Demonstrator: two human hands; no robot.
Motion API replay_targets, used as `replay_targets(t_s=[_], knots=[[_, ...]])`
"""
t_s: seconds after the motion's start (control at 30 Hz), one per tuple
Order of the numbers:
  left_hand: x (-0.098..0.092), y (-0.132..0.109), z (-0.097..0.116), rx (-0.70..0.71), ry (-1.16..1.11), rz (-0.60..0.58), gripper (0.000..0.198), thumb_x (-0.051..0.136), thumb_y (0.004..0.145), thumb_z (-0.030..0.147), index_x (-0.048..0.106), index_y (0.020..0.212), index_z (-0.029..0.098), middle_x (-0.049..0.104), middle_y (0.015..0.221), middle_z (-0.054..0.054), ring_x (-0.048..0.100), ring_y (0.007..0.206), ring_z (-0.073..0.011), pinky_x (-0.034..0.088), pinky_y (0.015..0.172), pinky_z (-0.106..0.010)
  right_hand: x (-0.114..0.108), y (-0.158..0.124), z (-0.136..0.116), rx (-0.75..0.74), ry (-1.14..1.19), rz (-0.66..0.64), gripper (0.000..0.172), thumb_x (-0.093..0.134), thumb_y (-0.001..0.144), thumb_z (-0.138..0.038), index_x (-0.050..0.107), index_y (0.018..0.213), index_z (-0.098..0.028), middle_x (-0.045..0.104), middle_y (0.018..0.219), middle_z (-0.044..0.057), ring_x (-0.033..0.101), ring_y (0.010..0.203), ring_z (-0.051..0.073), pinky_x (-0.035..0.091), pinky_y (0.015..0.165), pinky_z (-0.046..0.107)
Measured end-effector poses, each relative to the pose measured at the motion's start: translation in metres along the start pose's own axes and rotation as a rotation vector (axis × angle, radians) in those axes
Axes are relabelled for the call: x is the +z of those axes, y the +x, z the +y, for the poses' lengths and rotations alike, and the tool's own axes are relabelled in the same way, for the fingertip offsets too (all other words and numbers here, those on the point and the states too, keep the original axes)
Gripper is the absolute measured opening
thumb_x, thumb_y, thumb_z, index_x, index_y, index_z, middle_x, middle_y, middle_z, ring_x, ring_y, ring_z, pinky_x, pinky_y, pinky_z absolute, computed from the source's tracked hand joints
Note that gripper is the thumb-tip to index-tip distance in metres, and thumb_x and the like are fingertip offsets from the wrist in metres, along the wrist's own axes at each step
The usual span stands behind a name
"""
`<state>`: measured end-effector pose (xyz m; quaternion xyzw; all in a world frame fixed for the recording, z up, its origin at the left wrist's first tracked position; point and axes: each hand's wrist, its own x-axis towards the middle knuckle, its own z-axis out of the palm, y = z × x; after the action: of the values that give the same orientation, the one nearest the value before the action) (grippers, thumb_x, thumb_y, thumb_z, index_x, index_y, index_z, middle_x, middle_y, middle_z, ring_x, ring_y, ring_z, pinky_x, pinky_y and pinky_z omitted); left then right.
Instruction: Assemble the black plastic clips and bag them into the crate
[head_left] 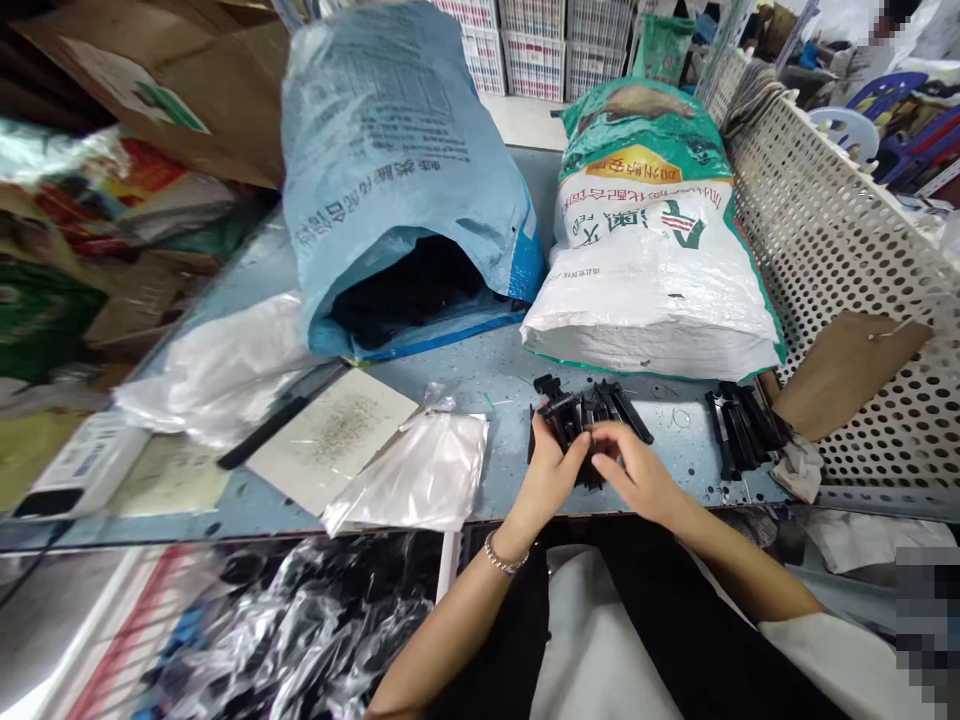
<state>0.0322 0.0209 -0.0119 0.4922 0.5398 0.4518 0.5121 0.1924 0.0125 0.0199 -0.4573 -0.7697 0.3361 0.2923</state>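
Near the front edge of the worktable, my left hand [555, 468] is closed around some slim black plastic parts [564, 415], its thumb pointing toward the right hand. My right hand [636, 478] meets the same cluster from the right, fingers curled in against it; what its fingertips grip is partly hidden. Behind the hands, more of these black parts [626, 410] lie in a loose pile. A separate row of similar black parts [742, 430] rests farther right. Their exact kind cannot be made out.
A blue sack [405, 150] with dark contents gapes open at the back; a white-and-green sack [645, 260] stands beside it. Clear plastic bags [427, 475] and a stained board [330, 430] lie left. A perforated white basket [855, 240] borders the right. Bagged black items [315, 640] sit below.
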Motion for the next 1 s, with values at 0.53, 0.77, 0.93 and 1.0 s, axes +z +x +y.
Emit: replay_targets(t_s=[0.53,0.77,0.93,1.0], knots=[[-0.032,-0.023,0.038,0.021,0.117,-0.232,0.086,0.057,0.088,0.027,0.01,0.16,0.029,0.054,0.146,-0.008,0.066,0.112,-0.0255,0.049,0.104,-0.043,-0.026,0.04,0.004,-0.253,-0.287,0.208,0.03,0.041,0.103,-0.043,0.059,0.098,-0.019,0.061,0.091,0.01,0.056,0.087,0.023,0.05,0.078,0.039],[-0.028,-0.029,0.055,0.085,0.34,-0.264,0.088,0.054,0.086,0.021,0.007,0.161,0.023,0.06,0.137,-0.013,0.07,0.099,-0.0275,0.054,0.093,-0.043,-0.015,0.044,0.009,-0.116,0.027,0.158,0.05,0.036,0.1,-0.059,0.051,0.069,-0.021,0.053,0.067,0.003,0.049,0.063,0.017,0.042,0.06,0.032],[-0.033,-0.02,0.037,-0.02,0.215,-0.221,0.087,0.059,0.089,0.034,0.009,0.16,0.026,0.068,0.121,-0.01,0.072,0.085,-0.0252,0.057,0.086,-0.044,0.0,0.038,0.004,0.285,0.446,-0.105,0.063,0.018,0.098,-0.07,0.049,0.071,-0.021,0.044,0.056,-0.003,0.042,0.047,0.013,0.034,0.046,0.027],[-0.038,-0.016,0.029,-0.082,0.086,-0.17,0.084,0.057,0.092,0.045,0.012,0.16,0.025,0.071,0.109,-0.007,0.071,0.079,-0.0226,0.059,0.082,-0.041,-0.001,0.028,-0.001,0.158,0.237,-0.187,0.058,0.028,0.099,-0.067,0.055,0.079,-0.019,0.055,0.067,0.0,0.051,0.059,0.014,0.04,0.055,0.027]])
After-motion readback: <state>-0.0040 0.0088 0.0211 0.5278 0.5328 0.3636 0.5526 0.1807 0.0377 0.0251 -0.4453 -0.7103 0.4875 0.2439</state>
